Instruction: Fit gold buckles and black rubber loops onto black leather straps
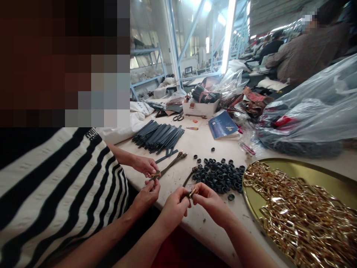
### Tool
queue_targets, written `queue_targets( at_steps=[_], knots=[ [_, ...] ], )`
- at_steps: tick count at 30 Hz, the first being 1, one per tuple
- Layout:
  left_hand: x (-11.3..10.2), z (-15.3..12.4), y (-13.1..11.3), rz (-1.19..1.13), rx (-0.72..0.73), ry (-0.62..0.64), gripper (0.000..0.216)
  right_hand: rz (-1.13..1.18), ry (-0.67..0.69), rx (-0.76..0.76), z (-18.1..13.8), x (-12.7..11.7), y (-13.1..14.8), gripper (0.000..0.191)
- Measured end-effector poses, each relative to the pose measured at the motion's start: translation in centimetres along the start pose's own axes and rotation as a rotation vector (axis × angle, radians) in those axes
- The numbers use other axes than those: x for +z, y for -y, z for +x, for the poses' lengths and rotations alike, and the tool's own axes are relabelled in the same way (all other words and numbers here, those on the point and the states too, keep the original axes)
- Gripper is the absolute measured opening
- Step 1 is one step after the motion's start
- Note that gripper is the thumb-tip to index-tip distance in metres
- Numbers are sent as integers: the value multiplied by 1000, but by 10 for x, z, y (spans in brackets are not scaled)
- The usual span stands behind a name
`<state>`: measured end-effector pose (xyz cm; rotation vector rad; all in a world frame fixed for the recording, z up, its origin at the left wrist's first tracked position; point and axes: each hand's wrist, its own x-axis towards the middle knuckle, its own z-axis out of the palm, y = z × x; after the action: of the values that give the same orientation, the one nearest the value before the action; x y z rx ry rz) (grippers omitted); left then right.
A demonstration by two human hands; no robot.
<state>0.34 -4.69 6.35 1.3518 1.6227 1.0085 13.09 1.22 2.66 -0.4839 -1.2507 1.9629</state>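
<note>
My left hand (176, 204) is closed on a narrow dark strap (188, 178), whose far part reaches up toward a heap of small black loops (220, 173). With the thumb and fingers of my right hand (209, 201) I pinch a small gold buckle (192, 192) at the strap's near end. The two hands almost meet above the table's front edge. On my right, a round gold tray (252, 208) carries a large pile of gold buckles (304, 212).
At my left, a co-worker's hands (146, 165) hold another strap with gold metal. Beyond lie finished-looking straps (180, 156), a stack of dark strips (158, 137), scissors (178, 118), a blue notebook (223, 124), a white box (199, 108) and clear plastic bags (312, 111).
</note>
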Motion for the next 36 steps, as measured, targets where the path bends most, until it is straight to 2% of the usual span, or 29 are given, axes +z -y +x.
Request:
queue_targets(
  at_steps=[4, 10, 14, 17, 21, 26, 33, 36],
  knots=[
    [1, 0, -1, 12, 14, -13, 10, 23, -49, -8, 1, 2, -1, 12],
    [8, -2, 3, -11, 33, -73, 8, 253, -44, 107, 3, 3, 0, 14],
    [9, -1, 7, 7, 23, -86, 6, 299, -95, 128, 4, 0, -3, 17],
    [6, 1, 7, -23, -1, -60, 7, 245, -78, 114, 3, -2, -5, 24],
    [4, 2, 2, -88, -27, -38, 11, 108, -37, 78, 1, 0, -4, 22],
    [2, -2, -4, -65, -34, -59, 9, -111, -65, 16, 0, 5, -2, 29],
    [-1, -4, -2, 20, -32, -71, 6, -35, -99, -66, 2, 5, -7, 37],
    [-2, -5, 0, 35, -25, -79, 7, -79, -103, -98, 5, 2, -16, 37]
  ],
)
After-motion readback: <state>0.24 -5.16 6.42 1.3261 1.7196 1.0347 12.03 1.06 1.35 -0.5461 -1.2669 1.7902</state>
